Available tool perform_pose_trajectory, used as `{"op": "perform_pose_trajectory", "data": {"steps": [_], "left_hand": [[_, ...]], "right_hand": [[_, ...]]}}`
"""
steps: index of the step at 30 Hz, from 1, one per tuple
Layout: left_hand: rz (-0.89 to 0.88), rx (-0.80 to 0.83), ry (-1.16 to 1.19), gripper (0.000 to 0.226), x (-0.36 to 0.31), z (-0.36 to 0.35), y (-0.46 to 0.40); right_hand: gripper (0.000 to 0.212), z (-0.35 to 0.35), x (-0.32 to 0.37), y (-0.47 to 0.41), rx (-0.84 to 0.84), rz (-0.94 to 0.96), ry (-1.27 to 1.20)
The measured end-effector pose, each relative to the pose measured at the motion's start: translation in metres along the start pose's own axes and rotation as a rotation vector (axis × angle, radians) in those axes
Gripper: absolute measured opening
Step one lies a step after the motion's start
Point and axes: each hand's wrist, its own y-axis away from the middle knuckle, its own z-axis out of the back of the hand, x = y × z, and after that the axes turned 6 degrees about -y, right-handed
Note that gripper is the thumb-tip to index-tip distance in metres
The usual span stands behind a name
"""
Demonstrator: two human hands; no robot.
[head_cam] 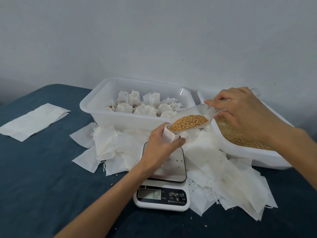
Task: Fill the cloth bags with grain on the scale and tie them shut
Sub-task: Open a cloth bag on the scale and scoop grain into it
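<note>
Gripping a small white cloth bag above the scale, the left hand has its fingers and thumb curled round the bag's sides; most of the bag is hidden inside the hand. The right hand pinches the far end of a clear plastic scoop, tilted down to the left, its lip at the bag's mouth. Golden grain fills the scoop's lower half; the handle is covered by the fingers. The left forearm covers part of the scale's platform, where a few loose kernels lie. Its display seems to read 62, though the digits are blurred. Far left, a white tub holds tied bags. On the right, another tub of grain is partly hidden by the right arm. Empty bags lie heaped around the scale on the dark blue table.
</note>
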Motion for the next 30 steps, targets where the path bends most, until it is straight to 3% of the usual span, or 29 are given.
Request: {"op": "perform_pose_trajectory", "data": {"steps": [30], "left_hand": [[0.012, -0.015, -0.007, 0.034, -0.0015, 0.0001, -0.0002]], "right_hand": [[0.045, -0.0024, 0.0013, -0.0011, 0.0, -0.014, 0.016]]}}
